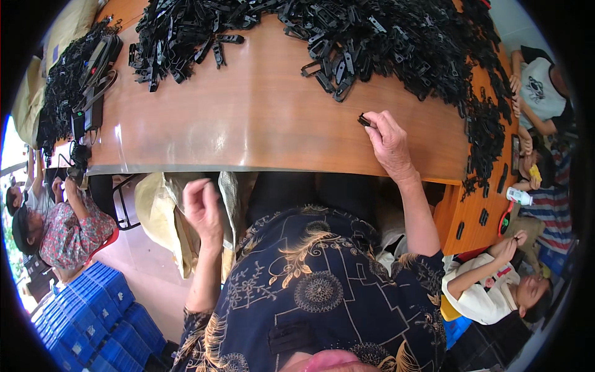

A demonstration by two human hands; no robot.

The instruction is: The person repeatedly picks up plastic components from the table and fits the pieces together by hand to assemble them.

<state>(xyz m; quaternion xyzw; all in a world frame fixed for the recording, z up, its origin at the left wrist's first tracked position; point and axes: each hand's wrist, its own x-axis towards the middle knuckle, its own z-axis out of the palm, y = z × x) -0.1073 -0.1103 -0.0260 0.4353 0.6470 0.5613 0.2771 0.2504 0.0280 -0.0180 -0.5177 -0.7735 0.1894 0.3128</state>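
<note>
My right hand [389, 141] is above the near right part of the wooden table [248, 118], its thumb and fingers pinched on a small black plastic piece [364, 119]. Just beyond it spreads a large heap of similar black plastic pieces [384, 49]. A second heap [176, 40] covers the table's far left. My left hand [203, 208] is off the table, in front of its near edge and over an open pale sack [176, 198]. Motion smears its fingers, so whether they hold anything is unclear.
More black pieces lie along the table's left [62, 93] and right sides [486, 136]. Blue crates [93, 310] are stacked at the lower left. Other people sit at both sides. A white bottle [519, 196] stands on the right.
</note>
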